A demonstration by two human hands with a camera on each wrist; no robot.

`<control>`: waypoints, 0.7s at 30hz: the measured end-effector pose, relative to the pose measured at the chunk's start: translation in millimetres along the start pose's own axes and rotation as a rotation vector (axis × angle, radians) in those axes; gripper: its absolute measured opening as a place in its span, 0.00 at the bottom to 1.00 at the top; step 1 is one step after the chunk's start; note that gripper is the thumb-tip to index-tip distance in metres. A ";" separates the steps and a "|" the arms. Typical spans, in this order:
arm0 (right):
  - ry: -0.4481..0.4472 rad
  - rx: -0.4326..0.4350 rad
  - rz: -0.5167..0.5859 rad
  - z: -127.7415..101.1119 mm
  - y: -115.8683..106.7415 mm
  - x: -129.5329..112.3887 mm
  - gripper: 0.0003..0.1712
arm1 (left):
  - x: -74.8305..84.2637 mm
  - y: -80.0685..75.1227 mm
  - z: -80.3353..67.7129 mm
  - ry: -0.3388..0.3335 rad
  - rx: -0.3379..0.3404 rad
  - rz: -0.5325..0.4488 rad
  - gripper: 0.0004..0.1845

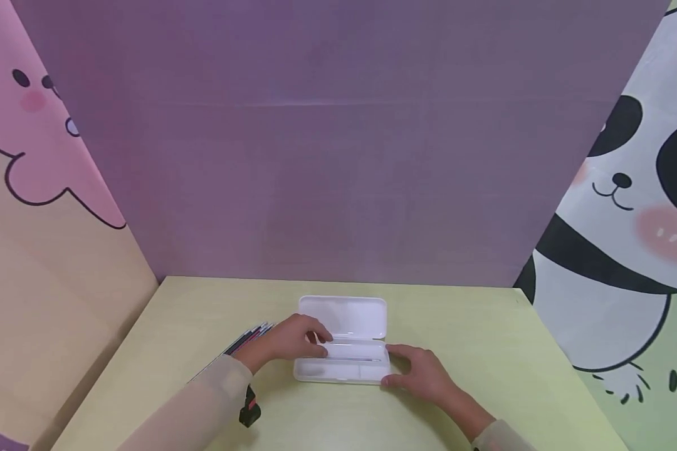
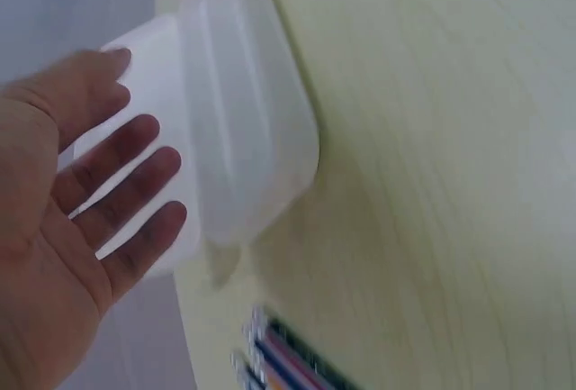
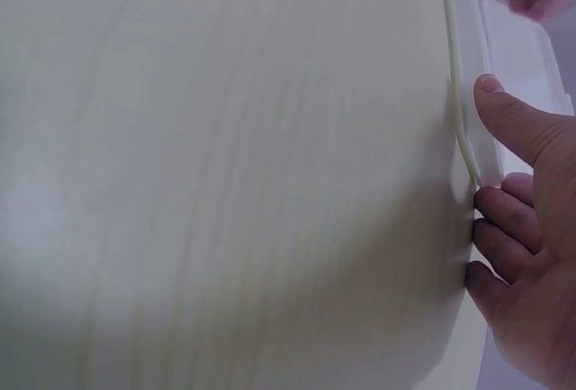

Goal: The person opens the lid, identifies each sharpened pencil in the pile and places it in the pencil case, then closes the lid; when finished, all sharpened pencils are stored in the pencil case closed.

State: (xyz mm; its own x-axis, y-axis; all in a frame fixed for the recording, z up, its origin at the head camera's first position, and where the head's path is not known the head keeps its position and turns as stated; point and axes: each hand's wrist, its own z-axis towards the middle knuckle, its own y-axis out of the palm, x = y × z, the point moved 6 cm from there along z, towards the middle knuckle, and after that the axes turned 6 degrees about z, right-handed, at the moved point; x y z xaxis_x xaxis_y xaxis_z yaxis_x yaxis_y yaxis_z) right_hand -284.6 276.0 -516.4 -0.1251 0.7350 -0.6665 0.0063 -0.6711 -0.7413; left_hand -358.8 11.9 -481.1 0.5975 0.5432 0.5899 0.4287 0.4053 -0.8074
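A white pencil case (image 1: 338,371) lies on the table with its lid (image 1: 344,313) hinged back. Over the tray, my left hand (image 1: 294,337) hovers with thumb and fingers apart, and nothing shows between them. From the left wrist, the same hand (image 2: 81,165) has its fingers loosely spread in front of the white lid. My right hand (image 1: 420,373) holds the case's right end, thumb at the front corner and fingers along the side. A thin grey line runs lengthwise inside the tray. In the right wrist view, the thumb (image 3: 513,120) rests against the rim.
Several slim pens or pencils (image 1: 242,339) lie in a bundle left of the case, partly hidden by the left forearm. Close by the left sleeve is a small black and red object (image 1: 250,410). A purple panel (image 1: 338,188) stands behind the pale wooden table (image 1: 457,319).
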 end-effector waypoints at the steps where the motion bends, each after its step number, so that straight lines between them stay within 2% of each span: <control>1: 0.002 -0.003 -0.003 -0.3 0.3 0.9 0.40 | -2.0 -3.7 -3.7 0.001 0.007 -0.022 0.15; 11: 0.013 -0.008 0.000 -1.4 1.8 2.9 0.40 | -49.2 -33.9 -41.8 -0.108 0.095 -0.134 0.18; 18: 0.011 -0.006 0.005 -1.0 0.7 0.3 0.40 | -87.6 -54.2 -67.9 -0.228 0.152 -0.111 0.17; 21: 0.014 -0.003 0.009 -0.9 0.4 1.7 0.40 | -99.2 -60.3 -77.8 -0.242 0.165 -0.108 0.16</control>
State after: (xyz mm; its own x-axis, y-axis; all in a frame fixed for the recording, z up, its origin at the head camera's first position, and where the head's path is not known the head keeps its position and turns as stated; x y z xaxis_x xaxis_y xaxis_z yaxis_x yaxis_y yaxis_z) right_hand -283.9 277.0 -517.9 -0.1113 0.7302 -0.6741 0.0101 -0.6774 -0.7355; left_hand -391.2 -123.6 -491.7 0.3676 0.6419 0.6729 0.3531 0.5730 -0.7395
